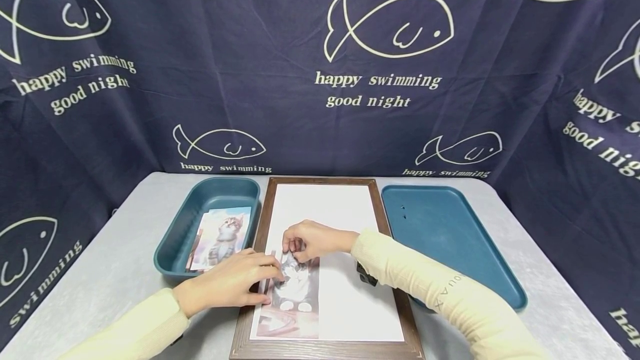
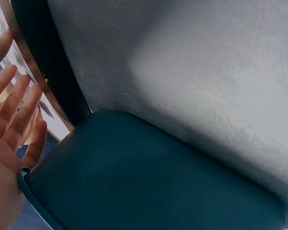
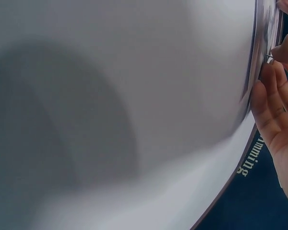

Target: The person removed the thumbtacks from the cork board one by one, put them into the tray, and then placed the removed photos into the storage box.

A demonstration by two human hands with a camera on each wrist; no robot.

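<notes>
A tall print of a grey-and-white cat (image 1: 292, 293) lies on the left part of a white board (image 1: 360, 293) with a brown wooden frame. My left hand (image 1: 232, 282) reaches over the frame's left side, its fingertips resting at the print's left edge; in the left wrist view the fingers (image 2: 19, 115) are spread and fairly straight. Near the print's top, my right hand (image 1: 312, 239) has thumb and forefinger brought together. The right wrist view shows a small thin metallic pin (image 3: 270, 57) at those fingertips, mostly hidden by them.
Left of the board stands a deep teal bin (image 1: 172, 243) holding several cat prints (image 1: 227, 235). A flat teal tray (image 1: 450, 238) on the right carries two tiny dark pieces (image 1: 403, 212). Dark blue cloth with fish drawings hangs behind the grey table (image 1: 125, 249).
</notes>
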